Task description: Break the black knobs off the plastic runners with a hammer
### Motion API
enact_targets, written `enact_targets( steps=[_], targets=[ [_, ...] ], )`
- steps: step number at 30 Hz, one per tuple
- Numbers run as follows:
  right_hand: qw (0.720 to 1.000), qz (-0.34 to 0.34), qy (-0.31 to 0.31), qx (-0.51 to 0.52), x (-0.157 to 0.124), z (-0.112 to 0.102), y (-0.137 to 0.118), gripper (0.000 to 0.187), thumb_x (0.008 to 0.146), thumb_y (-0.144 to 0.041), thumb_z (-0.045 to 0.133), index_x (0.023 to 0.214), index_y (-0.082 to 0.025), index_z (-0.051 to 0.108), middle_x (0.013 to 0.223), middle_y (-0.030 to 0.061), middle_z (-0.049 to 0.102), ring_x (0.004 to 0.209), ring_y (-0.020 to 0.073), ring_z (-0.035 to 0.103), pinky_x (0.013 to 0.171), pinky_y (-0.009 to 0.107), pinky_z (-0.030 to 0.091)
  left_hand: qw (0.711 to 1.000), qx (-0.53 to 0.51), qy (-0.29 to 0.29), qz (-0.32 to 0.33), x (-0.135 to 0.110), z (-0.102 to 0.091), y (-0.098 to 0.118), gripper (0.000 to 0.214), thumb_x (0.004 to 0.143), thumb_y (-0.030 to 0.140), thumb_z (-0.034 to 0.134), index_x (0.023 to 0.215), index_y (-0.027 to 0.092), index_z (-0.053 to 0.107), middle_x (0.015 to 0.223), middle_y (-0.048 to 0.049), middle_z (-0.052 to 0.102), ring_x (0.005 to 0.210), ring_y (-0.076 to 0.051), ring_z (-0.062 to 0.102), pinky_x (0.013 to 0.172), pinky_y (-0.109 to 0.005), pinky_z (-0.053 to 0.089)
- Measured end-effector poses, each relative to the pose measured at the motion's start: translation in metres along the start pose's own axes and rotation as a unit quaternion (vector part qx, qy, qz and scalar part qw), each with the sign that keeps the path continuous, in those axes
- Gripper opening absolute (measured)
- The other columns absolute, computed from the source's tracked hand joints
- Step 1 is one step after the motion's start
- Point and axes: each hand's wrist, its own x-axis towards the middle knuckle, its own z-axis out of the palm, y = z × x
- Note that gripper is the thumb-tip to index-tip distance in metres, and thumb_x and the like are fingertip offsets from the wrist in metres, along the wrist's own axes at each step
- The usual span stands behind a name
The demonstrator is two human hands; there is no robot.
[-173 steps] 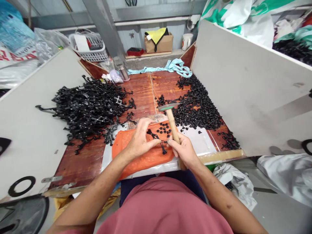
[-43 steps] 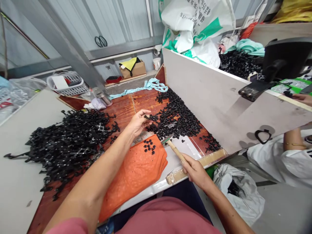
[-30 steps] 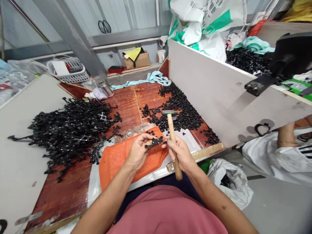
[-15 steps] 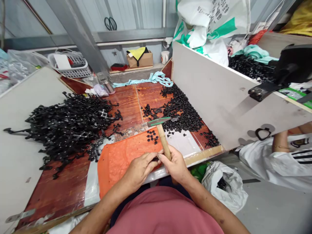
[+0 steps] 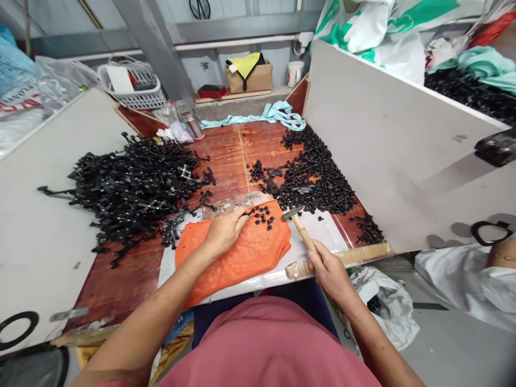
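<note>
My left hand [image 5: 224,232] rests on the orange cloth [image 5: 245,255], fingers curled and pinched around a small black part I cannot name, beside a cluster of small black caps [image 5: 264,216]. My right hand [image 5: 330,271] grips the wooden handle of a small hammer [image 5: 301,230], whose green head points to the caps near the cloth's right edge. A big heap of long black metal pieces [image 5: 137,185] lies to the left. A heap of small black caps and pieces [image 5: 314,180] lies to the right.
Grey boards wall the wooden table [image 5: 226,161] on the left [image 5: 48,188] and right [image 5: 403,145]. At the back stand a metal flask [image 5: 189,119], a white basket [image 5: 133,83], a cardboard box [image 5: 248,75] and a mug [image 5: 295,72]. Another person's arm [image 5: 502,252] shows at the right.
Both hands have parted from in front of my body. The left went forward to the loose caps on the cloth; the right swung the hammer down to the right.
</note>
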Motion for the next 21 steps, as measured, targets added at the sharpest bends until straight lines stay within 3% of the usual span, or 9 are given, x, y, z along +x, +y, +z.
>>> enact_targets(
  steps=[13, 21],
  targets=[
    [0.999, 0.0, -0.014, 0.048, 0.002, 0.002, 0.006, 0.041, 0.103, -0.044, 0.041, 0.136, -0.025, 0.058, 0.065, -0.007, 0.053, 0.044, 0.0134, 0.052, 0.048, 0.024, 0.043, 0.996, 0.086, -0.014, 0.002, 0.004, 0.014, 0.002, 0.032, 0.105, 0.04, 0.04, 0.115, 0.025, 0.066, 0.099, -0.0057, 0.076, 0.087, -0.024, 0.071, 0.07, -0.028, 0.043],
    [0.999, -0.029, -0.015, -0.01, 0.004, -0.003, -0.007, 0.042, 0.103, -0.044, 0.041, 0.134, -0.024, 0.062, 0.068, -0.0034, 0.057, 0.053, 0.0158, 0.055, 0.055, 0.025, 0.044, 0.998, 0.061, 0.018, 0.006, 0.006, 0.023, -0.006, 0.033, 0.103, 0.041, 0.044, 0.114, 0.026, 0.071, 0.102, -0.0057, 0.078, 0.088, -0.024, 0.072, 0.072, -0.029, 0.045]
  ],
)
